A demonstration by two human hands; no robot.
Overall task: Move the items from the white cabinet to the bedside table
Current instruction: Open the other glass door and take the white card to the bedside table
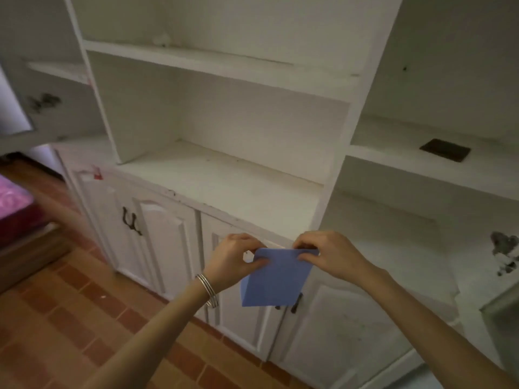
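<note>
A blue folded cloth point(276, 279) hangs in front of the white cabinet point(224, 186), below its counter edge. My left hand point(233, 258) pinches the cloth's upper left corner, and my right hand point(325, 254) pinches the upper right corner. The cloth droops from both grips over the lower cabinet doors. A dark flat rectangular item point(445, 150) lies on the right-hand shelf. A small pale object point(163, 40) rests on the upper shelf at the back.
The lower cabinet doors point(165, 242) are closed, with dark handles point(130, 220). Red-brown floor tiles point(70, 318) spread at the lower left. A bed with a pink cover point(14, 203) stands at the far left. Silver bangles point(209, 290) sit on my left wrist.
</note>
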